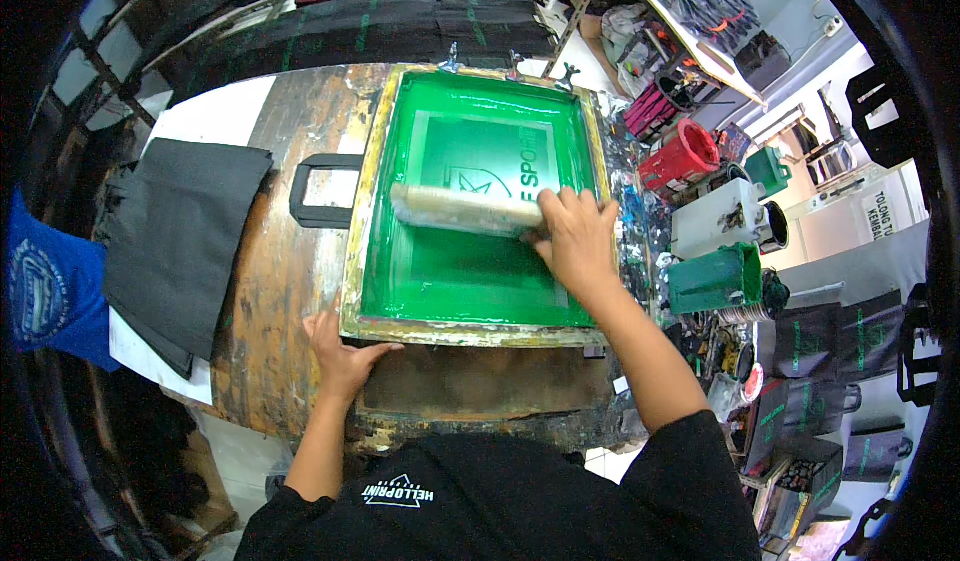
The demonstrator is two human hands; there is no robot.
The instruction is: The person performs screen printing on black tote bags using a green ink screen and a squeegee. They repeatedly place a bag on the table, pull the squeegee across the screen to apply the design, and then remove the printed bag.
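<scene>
A squeegee (465, 209) is laid across the green printing screen (470, 271) at the centre of the frame, its long axis running left to right. Its right end is gripped by the right hand (577, 236), fingers closed over the handle. The screen's lower left frame corner is pressed flat by the left hand (340, 351), fingers spread, nothing grasped. A black bag (185, 241) is seen at left on the paint-stained bench (275, 291).
</scene>
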